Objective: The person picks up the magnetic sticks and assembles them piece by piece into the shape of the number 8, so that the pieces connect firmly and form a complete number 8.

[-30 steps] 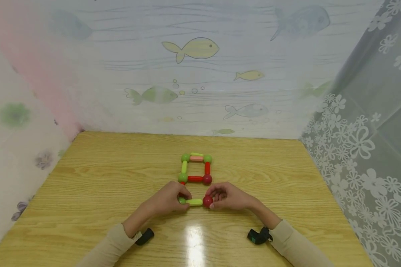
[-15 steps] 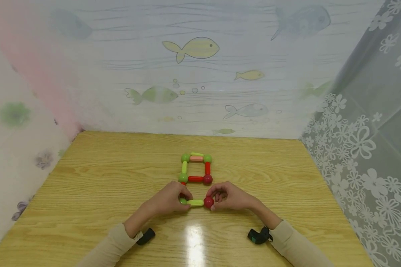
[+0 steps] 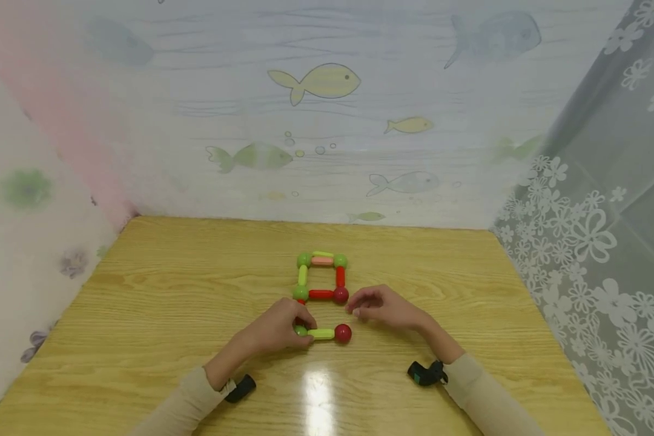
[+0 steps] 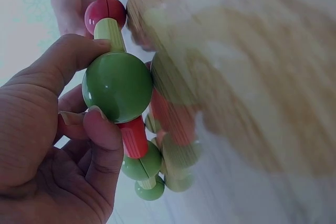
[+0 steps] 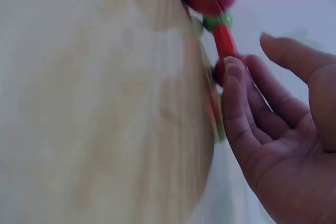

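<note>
toy frame (image 3: 321, 277) mid table (image 3: 169, 290), sides w/ room

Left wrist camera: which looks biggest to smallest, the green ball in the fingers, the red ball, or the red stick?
1. Green ball, clearly biggest, though it is nearest the camera.
2. Red ball and red stick look about alike; the stick is partly hidden, so I won't rank them.

Short red rod (image 3: 301, 301) half behind left hand (image 3: 279, 330)
</note>
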{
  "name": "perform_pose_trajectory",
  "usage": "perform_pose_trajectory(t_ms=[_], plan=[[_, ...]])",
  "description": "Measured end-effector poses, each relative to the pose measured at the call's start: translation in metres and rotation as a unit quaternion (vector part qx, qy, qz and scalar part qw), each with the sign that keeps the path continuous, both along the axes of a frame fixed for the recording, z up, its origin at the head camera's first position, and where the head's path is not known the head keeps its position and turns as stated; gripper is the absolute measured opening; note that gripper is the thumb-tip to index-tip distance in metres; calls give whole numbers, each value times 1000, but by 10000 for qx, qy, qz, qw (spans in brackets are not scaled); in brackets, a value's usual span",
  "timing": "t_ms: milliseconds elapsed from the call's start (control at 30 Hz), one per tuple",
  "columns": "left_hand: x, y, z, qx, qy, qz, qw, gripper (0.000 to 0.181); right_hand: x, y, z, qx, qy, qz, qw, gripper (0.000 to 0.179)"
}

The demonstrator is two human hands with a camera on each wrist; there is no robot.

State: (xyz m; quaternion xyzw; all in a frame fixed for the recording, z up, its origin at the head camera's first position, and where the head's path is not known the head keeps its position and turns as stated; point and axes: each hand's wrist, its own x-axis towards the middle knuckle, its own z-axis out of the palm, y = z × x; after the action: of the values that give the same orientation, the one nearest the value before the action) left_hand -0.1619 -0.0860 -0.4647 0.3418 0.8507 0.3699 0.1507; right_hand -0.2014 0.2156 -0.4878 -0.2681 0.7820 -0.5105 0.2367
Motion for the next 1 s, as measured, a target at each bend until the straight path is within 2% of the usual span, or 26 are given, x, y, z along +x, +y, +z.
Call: perform_pose_trajectory(t_ms=[167,300,567,633,700,800,867,1000], plan=[[1,-1,3,-2,5,29,10000,10,-23,8,-1,-72,164,-1027,9946,24],[0,-1,4,20,10,47,10000,10,-38,7,0,-113,349,-1496,9881,25],[1,0,0,37,-21,50,10000,7,-52,-1,-2,-256,292,-1720,9843,27],[2,0,0,60,-22,43,10000,7,-49,-4,5,-301,253,-1704,9846,27],[2,0,1,77,-21,39,10000,7,-51,-6,4,-314,265,-1738,9839,26],[2,-1,1,57,-8,38,10000,8,-52,-9,4,-258,381,-1837,9819,25],[2,0,1,29,9,40,10000,8,-57,-10,-4,-215,517,-1912,9799,25],[2,-1,0,1,5,57,10000,8,-61,-17,-3,-126,635,-2066,9763,26]])
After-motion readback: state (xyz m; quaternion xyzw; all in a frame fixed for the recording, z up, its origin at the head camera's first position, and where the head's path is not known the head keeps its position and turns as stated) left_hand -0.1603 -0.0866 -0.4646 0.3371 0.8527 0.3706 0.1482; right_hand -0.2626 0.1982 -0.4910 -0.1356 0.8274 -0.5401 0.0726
